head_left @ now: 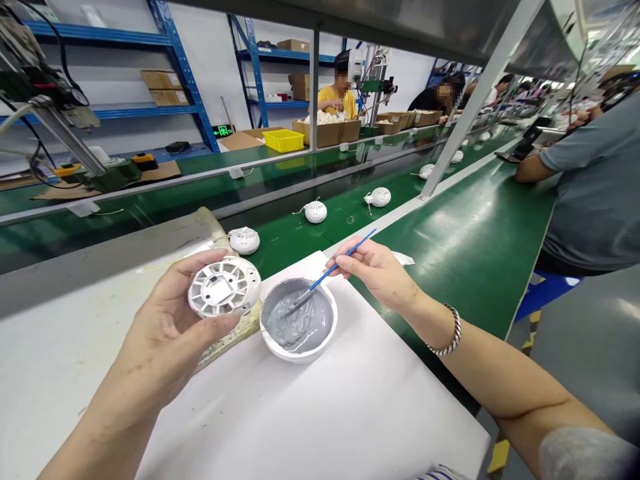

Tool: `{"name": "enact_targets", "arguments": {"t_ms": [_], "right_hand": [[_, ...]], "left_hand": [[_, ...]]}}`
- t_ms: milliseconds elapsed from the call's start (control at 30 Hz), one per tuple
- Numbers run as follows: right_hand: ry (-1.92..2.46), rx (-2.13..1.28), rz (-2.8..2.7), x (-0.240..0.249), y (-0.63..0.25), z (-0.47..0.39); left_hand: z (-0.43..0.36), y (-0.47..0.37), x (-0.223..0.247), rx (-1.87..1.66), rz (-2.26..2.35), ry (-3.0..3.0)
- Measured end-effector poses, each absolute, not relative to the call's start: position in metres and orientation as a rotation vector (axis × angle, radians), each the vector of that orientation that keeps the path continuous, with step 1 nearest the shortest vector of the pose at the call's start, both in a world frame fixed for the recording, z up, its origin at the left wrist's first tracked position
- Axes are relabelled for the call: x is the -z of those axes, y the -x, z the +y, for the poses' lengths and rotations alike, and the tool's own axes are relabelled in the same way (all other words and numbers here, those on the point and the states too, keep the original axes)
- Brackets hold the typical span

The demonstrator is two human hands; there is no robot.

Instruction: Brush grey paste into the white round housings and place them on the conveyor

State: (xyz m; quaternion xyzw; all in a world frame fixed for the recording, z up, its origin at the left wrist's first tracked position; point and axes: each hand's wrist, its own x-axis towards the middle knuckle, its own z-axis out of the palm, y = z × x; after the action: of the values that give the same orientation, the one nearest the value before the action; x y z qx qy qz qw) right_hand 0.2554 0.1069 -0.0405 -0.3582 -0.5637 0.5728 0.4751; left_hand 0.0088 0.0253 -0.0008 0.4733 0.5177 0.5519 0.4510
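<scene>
My left hand (175, 320) grips a round white plastic housing (224, 288) with a spoked, slotted face and a pale square at its centre. Between the thumb and fingers of my right hand (375, 270) is a thin blue-handled brush (345, 259), tilted down to the left. Its tip dips into thick grey paste (300, 320) inside a white bowl (299, 355). The bowl stands on a white sheet (320, 413), just right of the housing, which is held above the surface and apart from the bowl.
Similar white housings (316, 212) with short wires lie along a green conveyor belt (280, 230). A slanted metal post (475, 107) rises beyond my right hand. At the right sits a person in a grey shirt (600, 180). Farther back are a yellow bin (283, 140) and co-workers.
</scene>
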Motion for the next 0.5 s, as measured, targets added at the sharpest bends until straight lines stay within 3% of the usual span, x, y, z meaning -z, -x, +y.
{"name": "enact_targets", "arguments": {"t_ms": [167, 500], "right_hand": [[0.849, -1.401, -1.298, 0.038, -0.257, 0.106], [0.769, -1.84, -0.79, 0.042, -0.253, 0.113]], "left_hand": [[0.028, -0.005, 0.005, -1.285, 1.267, -1.088], [0.039, 0.006, 0.004, -1.394, 1.311, -0.733]]}}
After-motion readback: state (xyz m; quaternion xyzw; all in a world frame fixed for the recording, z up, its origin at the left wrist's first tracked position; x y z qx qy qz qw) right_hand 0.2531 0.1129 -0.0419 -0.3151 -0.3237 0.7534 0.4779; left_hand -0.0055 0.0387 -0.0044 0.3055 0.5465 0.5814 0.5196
